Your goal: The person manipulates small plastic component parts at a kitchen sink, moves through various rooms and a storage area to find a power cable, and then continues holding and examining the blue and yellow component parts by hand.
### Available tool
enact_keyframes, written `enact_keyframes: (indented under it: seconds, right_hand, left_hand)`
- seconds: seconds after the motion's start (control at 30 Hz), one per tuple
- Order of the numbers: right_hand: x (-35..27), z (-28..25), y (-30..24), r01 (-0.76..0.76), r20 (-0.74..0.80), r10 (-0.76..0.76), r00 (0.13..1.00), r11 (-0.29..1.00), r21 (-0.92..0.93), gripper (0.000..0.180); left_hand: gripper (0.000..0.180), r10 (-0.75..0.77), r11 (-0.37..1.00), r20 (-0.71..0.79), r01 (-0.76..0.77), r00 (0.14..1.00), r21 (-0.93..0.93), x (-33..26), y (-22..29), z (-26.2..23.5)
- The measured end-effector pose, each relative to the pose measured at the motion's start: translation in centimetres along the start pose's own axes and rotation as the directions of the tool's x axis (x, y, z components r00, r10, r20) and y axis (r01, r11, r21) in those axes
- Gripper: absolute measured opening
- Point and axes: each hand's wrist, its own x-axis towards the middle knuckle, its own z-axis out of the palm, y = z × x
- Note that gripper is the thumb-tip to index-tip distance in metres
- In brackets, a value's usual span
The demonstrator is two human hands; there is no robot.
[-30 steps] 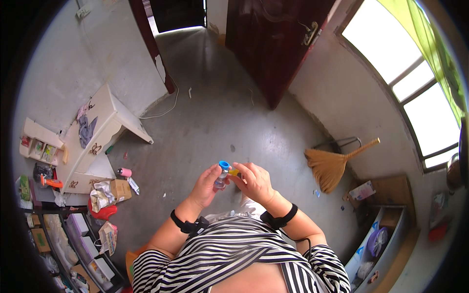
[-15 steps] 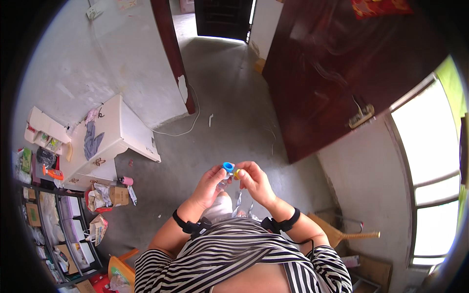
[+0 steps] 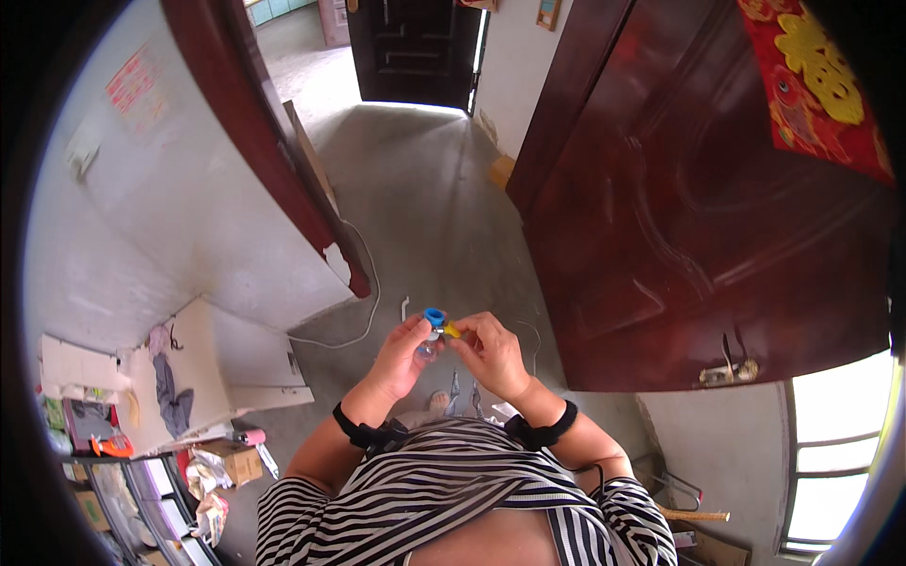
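My left hand [image 3: 401,358] is closed round a small clear bottle-like object [image 3: 427,350] with a bright blue ring [image 3: 435,315] at its top, held in front of my chest. Against the side of it, my right hand [image 3: 494,355] pinches a small yellow piece [image 3: 453,330]. The yellow piece touches or nearly touches the object; its far side is hidden by my fingers. Black bands circle both of my wrists.
A dark red door [image 3: 651,236] stands open at the right. On the left are a white cabinet [image 3: 203,363] with a grey cloth and a shelf rack [image 3: 142,500]. A white cable [image 3: 376,283] lies on the grey floor [image 3: 415,179]. A far dark door [image 3: 415,52] stands beyond the doorway.
My view has shifted forward and right, showing more of the red door and the far doorway. Both hands keep hold, and the yellow piece shows more between them.
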Motion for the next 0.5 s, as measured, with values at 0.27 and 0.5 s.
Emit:
enact_keyframes:
  seconds: [0.27,0.5]
  right_hand:
    - [13.7,2.6,10.5,-0.424,0.154,0.395,0.906,0.825,0.374,0.015]
    - [28.6,3.1,18.8,-0.568,0.522,0.284,0.804,0.626,0.534,0.019]
  left_hand:
    - [0.033,0.063,0.995,0.046,-0.059,0.997,-0.075,14.4,6.5,-1.9]
    - [0.028,0.138,0.964,-0.06,-0.148,0.989,-0.221,26.4,13.8,-3.5]
